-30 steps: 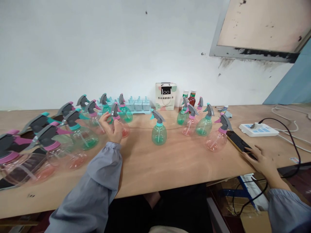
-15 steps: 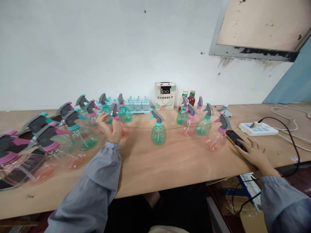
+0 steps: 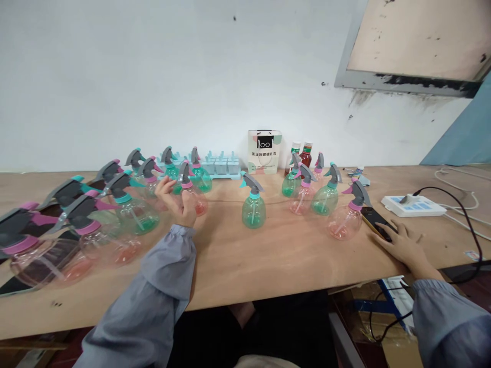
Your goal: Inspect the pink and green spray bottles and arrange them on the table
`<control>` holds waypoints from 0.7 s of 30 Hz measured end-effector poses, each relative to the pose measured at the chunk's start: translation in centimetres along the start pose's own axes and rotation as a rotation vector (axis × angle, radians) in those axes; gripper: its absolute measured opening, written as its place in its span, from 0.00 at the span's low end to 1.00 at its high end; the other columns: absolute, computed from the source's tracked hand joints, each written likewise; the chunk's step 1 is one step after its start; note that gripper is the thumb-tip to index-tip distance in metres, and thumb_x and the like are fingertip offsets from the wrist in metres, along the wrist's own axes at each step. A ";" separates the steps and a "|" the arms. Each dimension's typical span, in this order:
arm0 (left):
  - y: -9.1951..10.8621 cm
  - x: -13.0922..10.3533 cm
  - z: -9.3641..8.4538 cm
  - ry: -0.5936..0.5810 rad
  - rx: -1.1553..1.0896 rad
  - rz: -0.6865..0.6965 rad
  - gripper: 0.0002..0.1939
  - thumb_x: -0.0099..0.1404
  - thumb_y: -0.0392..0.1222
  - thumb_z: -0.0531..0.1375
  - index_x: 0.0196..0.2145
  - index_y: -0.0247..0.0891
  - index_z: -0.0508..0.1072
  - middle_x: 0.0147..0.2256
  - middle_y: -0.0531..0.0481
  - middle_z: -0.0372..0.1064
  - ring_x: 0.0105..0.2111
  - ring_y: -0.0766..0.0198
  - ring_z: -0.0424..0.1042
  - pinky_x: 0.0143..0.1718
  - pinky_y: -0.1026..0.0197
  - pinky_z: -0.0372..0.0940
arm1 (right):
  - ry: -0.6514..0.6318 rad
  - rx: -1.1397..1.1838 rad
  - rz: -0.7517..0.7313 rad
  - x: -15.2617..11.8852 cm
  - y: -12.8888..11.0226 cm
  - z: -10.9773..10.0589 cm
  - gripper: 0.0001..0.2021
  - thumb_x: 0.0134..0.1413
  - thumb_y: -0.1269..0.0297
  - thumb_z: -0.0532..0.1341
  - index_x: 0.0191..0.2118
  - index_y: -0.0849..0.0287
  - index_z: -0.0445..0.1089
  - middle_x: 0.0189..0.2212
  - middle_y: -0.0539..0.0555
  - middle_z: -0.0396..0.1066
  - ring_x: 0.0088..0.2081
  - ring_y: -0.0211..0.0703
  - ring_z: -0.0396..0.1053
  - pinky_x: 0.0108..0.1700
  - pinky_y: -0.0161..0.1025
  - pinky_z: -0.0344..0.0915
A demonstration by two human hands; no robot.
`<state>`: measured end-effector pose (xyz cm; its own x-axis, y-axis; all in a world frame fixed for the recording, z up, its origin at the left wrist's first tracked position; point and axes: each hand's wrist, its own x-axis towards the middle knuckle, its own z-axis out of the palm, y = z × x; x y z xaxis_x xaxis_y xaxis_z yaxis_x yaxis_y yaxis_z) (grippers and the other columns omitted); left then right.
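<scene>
Left hand (image 3: 179, 203) beside pink spray bottle (image 3: 199, 200); right hand (image 3: 407, 247) on phone (image 3: 369, 219), far right.
Left: loosely parted, bottle contact undeterminable. Right: laid flat, grasping nothing.

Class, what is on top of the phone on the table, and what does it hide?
The right hand lies partly over the phone. The phone's dark far end shows; whatever part lies beneath the hand cannot be seen.

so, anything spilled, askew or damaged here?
Yes: the wall frame, upper right, looks damaged, with a ragged black patch along its lower edge and dark smudges on the wall beneath. The central green spray bottle stands upright; no spill visible on the tabletop.
</scene>
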<state>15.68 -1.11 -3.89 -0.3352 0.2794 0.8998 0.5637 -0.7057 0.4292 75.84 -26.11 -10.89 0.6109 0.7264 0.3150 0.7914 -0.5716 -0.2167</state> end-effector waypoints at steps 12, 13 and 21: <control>7.6 -4.2 6.5 -0.508 -0.182 -0.200 0.47 0.48 0.56 0.71 0.59 0.36 0.58 0.60 0.32 0.59 0.63 0.41 0.59 0.64 0.40 0.52 | 0.959 0.527 -0.218 -2.9 -9.3 -1.3 0.21 0.51 0.51 0.54 0.48 0.58 0.59 0.47 0.69 0.65 0.52 0.63 0.67 0.50 0.60 0.66; 8.4 -4.4 7.4 -0.541 -0.187 -0.257 0.49 0.46 0.55 0.73 0.60 0.36 0.58 0.61 0.30 0.57 0.64 0.39 0.57 0.65 0.39 0.50 | 0.972 0.558 -0.217 -2.8 -10.6 -1.6 0.24 0.50 0.49 0.54 0.49 0.58 0.57 0.48 0.68 0.63 0.53 0.62 0.66 0.50 0.60 0.66; 9.0 -5.2 10.4 -0.613 -0.376 -0.478 0.33 0.50 0.38 0.68 0.53 0.40 0.64 0.47 0.42 0.68 0.51 0.51 0.71 0.56 0.46 0.63 | 0.624 0.875 -0.127 -2.2 -16.7 -0.8 0.42 0.41 0.41 0.67 0.57 0.59 0.52 0.57 0.68 0.60 0.57 0.61 0.65 0.57 0.61 0.64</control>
<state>30.37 -2.15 -3.82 0.0546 0.8270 0.5596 0.1427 -0.5611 0.8153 61.25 -18.52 -7.22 0.5994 0.2971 0.7433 0.7411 0.1448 -0.6556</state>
